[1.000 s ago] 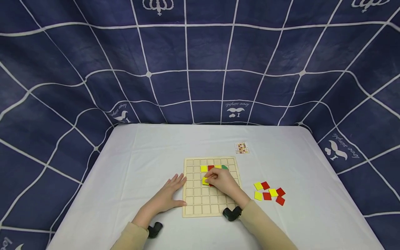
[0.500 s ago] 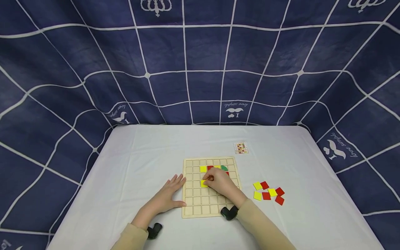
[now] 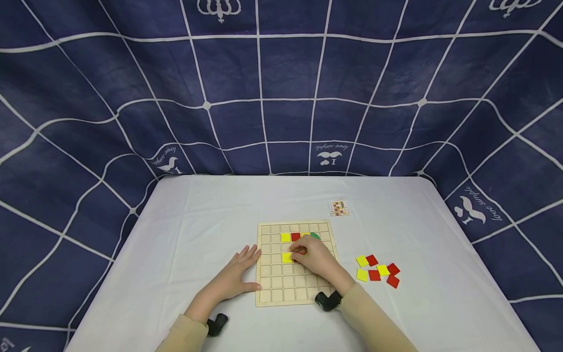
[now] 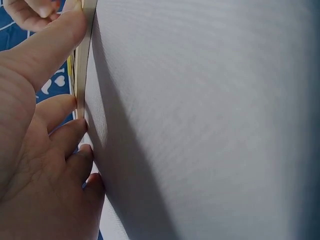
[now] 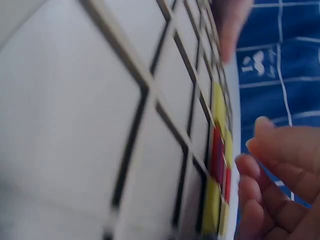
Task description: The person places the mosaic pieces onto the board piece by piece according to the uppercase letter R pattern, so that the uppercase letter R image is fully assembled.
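Note:
A wooden grid board lies on the table with square tiles set in some cells. My left hand rests beside it, fingers spread; in the left wrist view the thumb and fingertips touch the board's side edge. Over the middle of the board is my right hand, loosely curled, with nothing between thumb and fingers in the right wrist view. Nearest its fingertips, a yellow tile lies flat in a cell, beside a red tile partly hidden in the head view. Behind sits a row with a green rounded piece.
Several loose red and yellow tiles are scattered right of the board. A small printed pattern card lies behind it on the white-covered table. Dark blue checked cloth hangs around the table's back and sides.
The yellow tile, pinched and slightly turned a second ago, now lies square in its cell. My right hand has let go of it and drawn a little to the right. The left hand stays.

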Available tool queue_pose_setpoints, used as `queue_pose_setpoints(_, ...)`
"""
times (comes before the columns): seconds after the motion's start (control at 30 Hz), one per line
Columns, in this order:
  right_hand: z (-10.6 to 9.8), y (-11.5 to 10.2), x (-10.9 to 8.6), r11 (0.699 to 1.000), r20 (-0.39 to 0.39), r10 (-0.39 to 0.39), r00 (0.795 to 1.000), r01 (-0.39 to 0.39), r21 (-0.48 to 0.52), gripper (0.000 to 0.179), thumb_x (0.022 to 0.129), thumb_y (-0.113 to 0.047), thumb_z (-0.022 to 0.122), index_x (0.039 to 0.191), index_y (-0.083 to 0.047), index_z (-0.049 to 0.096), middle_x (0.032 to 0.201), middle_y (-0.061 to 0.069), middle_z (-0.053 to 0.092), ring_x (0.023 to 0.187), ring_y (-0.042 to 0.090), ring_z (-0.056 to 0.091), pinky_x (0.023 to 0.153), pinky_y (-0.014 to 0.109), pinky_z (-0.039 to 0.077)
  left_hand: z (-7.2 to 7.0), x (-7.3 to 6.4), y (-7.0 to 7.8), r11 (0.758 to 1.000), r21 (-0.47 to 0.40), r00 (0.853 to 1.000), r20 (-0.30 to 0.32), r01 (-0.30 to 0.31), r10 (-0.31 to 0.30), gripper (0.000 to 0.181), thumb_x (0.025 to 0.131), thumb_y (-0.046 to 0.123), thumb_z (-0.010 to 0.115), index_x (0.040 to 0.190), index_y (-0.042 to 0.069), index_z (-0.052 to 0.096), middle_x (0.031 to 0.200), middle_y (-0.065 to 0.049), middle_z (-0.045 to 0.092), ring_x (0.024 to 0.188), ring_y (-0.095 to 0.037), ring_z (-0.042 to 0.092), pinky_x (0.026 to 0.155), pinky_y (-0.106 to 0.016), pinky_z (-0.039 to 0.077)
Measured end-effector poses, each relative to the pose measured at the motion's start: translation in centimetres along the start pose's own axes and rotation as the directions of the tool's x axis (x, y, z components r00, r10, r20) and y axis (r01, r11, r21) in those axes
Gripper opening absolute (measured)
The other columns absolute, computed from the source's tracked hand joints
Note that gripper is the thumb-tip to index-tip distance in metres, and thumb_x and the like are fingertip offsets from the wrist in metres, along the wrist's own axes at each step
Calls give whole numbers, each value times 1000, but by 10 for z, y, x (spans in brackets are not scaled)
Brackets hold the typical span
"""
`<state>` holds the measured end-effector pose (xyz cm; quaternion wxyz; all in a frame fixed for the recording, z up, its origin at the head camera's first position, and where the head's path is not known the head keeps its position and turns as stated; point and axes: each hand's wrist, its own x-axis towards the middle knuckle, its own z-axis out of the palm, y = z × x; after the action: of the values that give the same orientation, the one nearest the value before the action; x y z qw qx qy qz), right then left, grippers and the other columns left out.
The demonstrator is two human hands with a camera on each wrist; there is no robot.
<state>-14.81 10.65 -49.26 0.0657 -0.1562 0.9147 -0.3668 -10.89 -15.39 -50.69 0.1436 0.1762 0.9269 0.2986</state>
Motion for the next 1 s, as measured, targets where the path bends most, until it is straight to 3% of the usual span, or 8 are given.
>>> queue_pose_setpoints(0.17,-19,13,-15,989,-34,79,996,-74,130,10,89,-18,73,98,-14,74,87,-6,64,76,8,56,68,19,50,0,0,0,1000,-4,1000,3,-5,5,93,77,35,82,152,6,36,163,-12,25,153,-35,14,124,-55,14)
queue_pose_setpoints(0.33,-42,33,-31,969,-83,174,981,-156,190,13,90,-18,72,102,-13,74,94,-3,69,78,10,57,67,20,50,-1,-1,0,1000,-12,1000,5,-4,4,93,77,35,82,152,6,36,163,-12,25,153,-35,14,124,-55,13)
queue_pose_setpoints(0.67,-88,81,-61,947,-189,316,930,-298,122,21,93,-20,67,112,-11,72,106,6,71,99,24,64,74,28,53,-1,-1,0,1000,-14,1000,-7,-9,9,94,75,35,83,151,5,37,162,-14,26,152,-36,15,124,-56,14)
queue_pose_setpoints(0.8,-98,92,-71,934,-216,356,909,-347,81,23,94,-19,66,114,-8,70,106,10,69,97,26,64,80,36,56,0,-1,0,1000,-16,1000,-4,-6,6,94,75,35,83,151,5,37,162,-14,25,152,-36,15,124,-56,14)
queue_pose_setpoints(1.0,-104,104,-81,925,-221,378,899,-376,51,25,93,-18,67,115,-7,69,106,11,69,93,24,62,73,24,53,0,-1,-1,1000,-10,1000,-7,-8,8,94,75,35,83,151,4,37,162,-14,26,152,-36,15,124,-55,14)
